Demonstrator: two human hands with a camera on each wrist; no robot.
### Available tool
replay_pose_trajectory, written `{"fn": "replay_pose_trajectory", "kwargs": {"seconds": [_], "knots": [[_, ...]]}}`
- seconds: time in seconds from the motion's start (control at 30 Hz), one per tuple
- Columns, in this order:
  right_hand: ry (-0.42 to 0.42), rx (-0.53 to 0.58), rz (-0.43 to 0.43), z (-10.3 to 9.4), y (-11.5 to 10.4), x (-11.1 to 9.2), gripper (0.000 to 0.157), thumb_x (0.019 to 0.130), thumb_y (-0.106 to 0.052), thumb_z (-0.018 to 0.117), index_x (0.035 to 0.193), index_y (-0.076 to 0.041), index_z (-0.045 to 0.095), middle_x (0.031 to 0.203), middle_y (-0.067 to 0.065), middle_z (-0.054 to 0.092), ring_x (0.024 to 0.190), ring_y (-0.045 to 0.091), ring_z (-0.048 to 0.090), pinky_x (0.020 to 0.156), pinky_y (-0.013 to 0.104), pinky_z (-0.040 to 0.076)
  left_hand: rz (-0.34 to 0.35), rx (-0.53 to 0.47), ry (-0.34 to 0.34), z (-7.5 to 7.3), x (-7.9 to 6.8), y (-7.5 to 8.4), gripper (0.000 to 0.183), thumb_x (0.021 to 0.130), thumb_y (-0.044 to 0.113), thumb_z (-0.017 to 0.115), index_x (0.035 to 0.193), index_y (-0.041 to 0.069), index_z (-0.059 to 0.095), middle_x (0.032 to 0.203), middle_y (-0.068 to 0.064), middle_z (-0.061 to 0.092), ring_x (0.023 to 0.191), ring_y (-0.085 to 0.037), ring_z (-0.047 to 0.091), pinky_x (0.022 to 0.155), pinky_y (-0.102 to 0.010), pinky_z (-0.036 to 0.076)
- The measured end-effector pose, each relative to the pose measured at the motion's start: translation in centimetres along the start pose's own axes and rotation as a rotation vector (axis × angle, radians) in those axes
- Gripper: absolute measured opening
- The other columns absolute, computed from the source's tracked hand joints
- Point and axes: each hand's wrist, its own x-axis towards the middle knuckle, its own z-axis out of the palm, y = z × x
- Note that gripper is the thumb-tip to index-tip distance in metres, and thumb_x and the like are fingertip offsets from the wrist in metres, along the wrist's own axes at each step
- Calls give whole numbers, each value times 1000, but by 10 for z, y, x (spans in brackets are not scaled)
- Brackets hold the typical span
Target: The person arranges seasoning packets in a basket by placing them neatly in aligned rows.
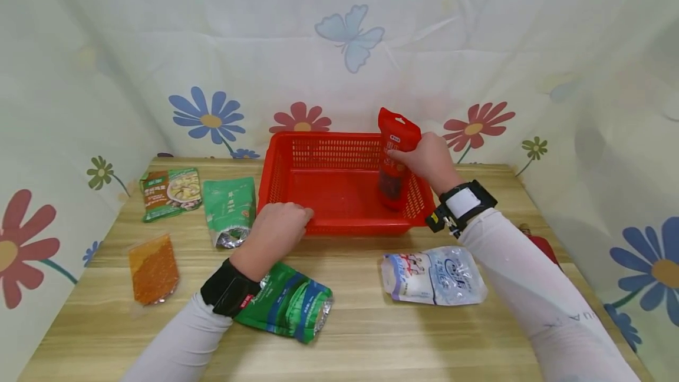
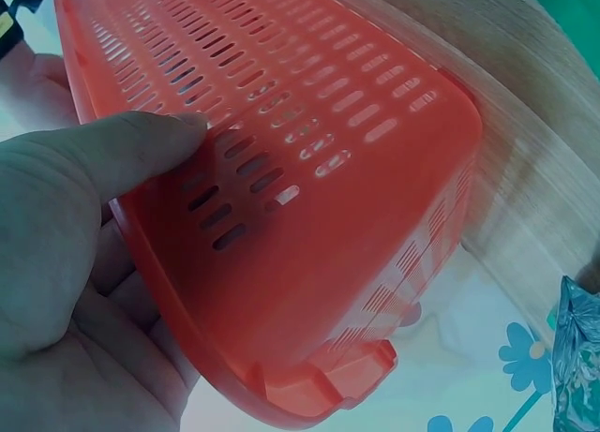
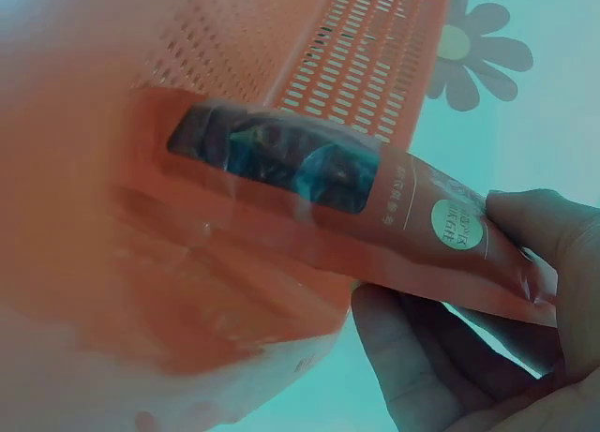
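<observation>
A red plastic basket with slotted walls stands at the back of the table. My left hand grips its near rim toward the left corner; in the left wrist view the thumb presses the outer wall while the fingers curl inside the rim. At the basket's right end, my right hand pinches the upper part of a red food pouch, held upright with its lower end inside. The pouch's clear window shows dark contents in the right wrist view. Whether its bottom touches the basket floor, I cannot tell.
A green foil pouch lies beside my left wrist, a white-and-blue pouch below my right. Further left are a light green pouch, a food packet and an orange packet. A red item is partly hidden behind my right arm.
</observation>
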Motion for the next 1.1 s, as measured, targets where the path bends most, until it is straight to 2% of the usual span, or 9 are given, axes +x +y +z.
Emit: {"fn": "replay_pose_trajectory", "kwargs": {"seconds": [0.33, 0.57, 0.87, 1.1], "knots": [[12, 34, -32, -1, 13, -19, 64, 90, -40, 78, 136, -4, 52, 125, 17, 69, 99, 35, 71, 87, 51, 61, 14, 1, -3, 0, 2, 0, 16, 88, 21, 82, 102, 15, 77, 83, -2, 76, 66, -18, 65, 63, -35, 60], [54, 36, -110, 16, 15, -19, 55, 92, -44, 74, 131, -8, 59, 116, 12, 73, 88, 29, 73, 82, 48, 63, -16, -16, -6, -1, -3, -4, 14, 87, 20, 82, 98, 14, 76, 80, -1, 74, 66, -19, 65, 63, -34, 58], [166, -45, -179, 29, 9, -20, 47, 97, -39, 70, 130, -7, 62, 117, 14, 74, 86, 31, 75, 79, 49, 63, -9, -25, 3, -1, -4, -3, 17, 86, 21, 84, 98, 13, 75, 81, -3, 75, 68, -20, 66, 64, -34, 59], [187, -57, -176, 30, 15, -24, 46, 98, -37, 67, 130, -4, 59, 118, 17, 73, 88, 34, 75, 82, 53, 61, 2, -26, 15, 0, -2, 1, 15, 87, 20, 83, 97, 13, 75, 79, -2, 74, 65, -19, 64, 62, -33, 58]]}}
